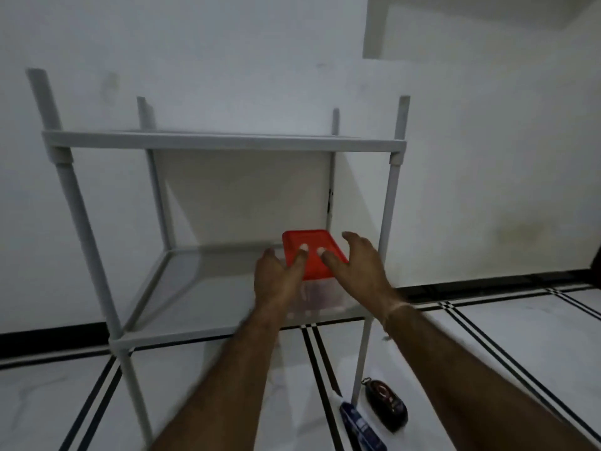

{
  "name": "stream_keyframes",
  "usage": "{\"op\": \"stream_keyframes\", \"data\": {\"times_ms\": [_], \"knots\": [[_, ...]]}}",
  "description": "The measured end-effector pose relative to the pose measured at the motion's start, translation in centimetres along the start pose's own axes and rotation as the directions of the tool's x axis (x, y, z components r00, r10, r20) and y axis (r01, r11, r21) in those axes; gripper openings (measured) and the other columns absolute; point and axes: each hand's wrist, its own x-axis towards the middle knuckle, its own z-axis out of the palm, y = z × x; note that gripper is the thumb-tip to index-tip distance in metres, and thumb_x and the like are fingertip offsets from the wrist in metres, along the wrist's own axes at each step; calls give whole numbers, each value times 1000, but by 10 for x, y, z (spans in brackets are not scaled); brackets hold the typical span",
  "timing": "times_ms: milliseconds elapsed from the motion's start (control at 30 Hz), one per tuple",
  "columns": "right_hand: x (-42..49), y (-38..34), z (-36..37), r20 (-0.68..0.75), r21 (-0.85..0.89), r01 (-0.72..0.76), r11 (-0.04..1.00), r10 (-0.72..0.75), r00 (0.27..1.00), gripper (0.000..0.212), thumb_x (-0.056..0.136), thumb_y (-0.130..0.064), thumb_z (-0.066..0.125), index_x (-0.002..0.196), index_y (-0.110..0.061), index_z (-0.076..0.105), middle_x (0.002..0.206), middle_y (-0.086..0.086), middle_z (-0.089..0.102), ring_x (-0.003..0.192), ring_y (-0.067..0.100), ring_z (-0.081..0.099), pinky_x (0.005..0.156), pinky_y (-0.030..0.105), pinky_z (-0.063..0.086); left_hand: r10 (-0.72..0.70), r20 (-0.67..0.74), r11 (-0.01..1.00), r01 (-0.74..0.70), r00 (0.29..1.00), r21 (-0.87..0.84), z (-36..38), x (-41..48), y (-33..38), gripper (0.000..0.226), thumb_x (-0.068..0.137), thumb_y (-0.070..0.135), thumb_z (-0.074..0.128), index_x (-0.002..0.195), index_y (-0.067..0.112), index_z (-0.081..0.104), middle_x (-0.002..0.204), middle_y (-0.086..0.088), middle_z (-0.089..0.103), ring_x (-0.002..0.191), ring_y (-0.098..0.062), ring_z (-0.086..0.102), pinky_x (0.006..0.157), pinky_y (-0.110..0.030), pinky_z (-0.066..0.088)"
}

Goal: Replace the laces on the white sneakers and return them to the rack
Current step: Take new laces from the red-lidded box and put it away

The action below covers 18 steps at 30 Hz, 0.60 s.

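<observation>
A grey shoe rack (224, 143) with two shelves stands against the white wall. On the right of its lower shelf (182, 288) sits a clear plastic box with a red lid (312, 242). Both my hands reach onto that box. My left hand (279, 281) lies at the box's left side with a fingertip on the lid. My right hand (357, 268) is spread over the lid's right side, one fingertip on the lid and the thumb raised past its far corner. No white sneakers or laces are in view.
The upper shelf holds nothing that I can see. On the white tiled floor by the rack's front right leg (361, 359) lie a black oval key case (387, 405) and a dark blue flat object (362, 428). Black double lines cross the tiles.
</observation>
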Motion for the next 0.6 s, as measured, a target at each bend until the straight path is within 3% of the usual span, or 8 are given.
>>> {"op": "stream_keyframes", "data": {"times_ms": [100, 200, 300, 400, 500, 600], "knots": [[25, 14, 14, 214, 170, -323, 931, 285, 934, 69, 95, -52, 63, 141, -4, 47, 134, 14, 58, 119, 30, 59, 91, 29, 47, -167, 145, 985, 173, 975, -29, 14, 14, -17, 65, 96, 55, 59, 136, 5, 50, 121, -4, 58, 102, -24, 60, 81, -28, 45], [37, 39, 37, 217, 229, -421, 878, 376, 901, 55, 94, -48, 66, 127, -6, 59, 119, 13, 67, 104, 29, 66, 93, 41, 57, -169, 243, 970, 205, 955, -128, 20, 18, -41, 51, 97, 50, 59, 134, 13, 56, 124, -7, 68, 100, -22, 67, 92, -41, 56], [34, 45, 47, 139, 325, -398, 858, 373, 917, 37, 94, -32, 68, 123, -10, 64, 111, 10, 71, 96, 27, 69, 92, 45, 59, -144, 174, 962, 179, 974, -208, 14, 11, -41, 40, 97, 35, 64, 132, 18, 58, 121, -7, 69, 97, -20, 66, 81, -33, 55], [13, 31, 38, 51, 517, -288, 806, 306, 951, 38, 94, -26, 70, 129, -16, 61, 114, 4, 72, 100, 21, 70, 91, 42, 58, -36, 72, 949, 57, 997, -311, -3, -5, -29, 31, 92, 29, 71, 119, 23, 60, 116, -1, 69, 96, -12, 66, 69, -25, 49], [-33, 8, 25, -8, 669, -166, 725, 230, 973, 37, 96, -30, 69, 131, -25, 59, 119, -2, 68, 105, 15, 69, 83, 31, 57, 33, 55, 908, -6, 998, -418, -28, -37, -19, 34, 91, 32, 72, 118, 25, 52, 118, 2, 66, 103, -13, 66, 71, -23, 49], [-94, -1, 18, 35, 735, -147, 662, 180, 983, 36, 94, -32, 70, 129, -33, 60, 125, -1, 66, 110, 18, 69, 89, 37, 60, 62, 110, 865, 1, 992, -502, -51, -85, -27, 40, 94, 28, 69, 125, 33, 44, 121, 4, 67, 103, -11, 70, 73, -23, 58]]}}
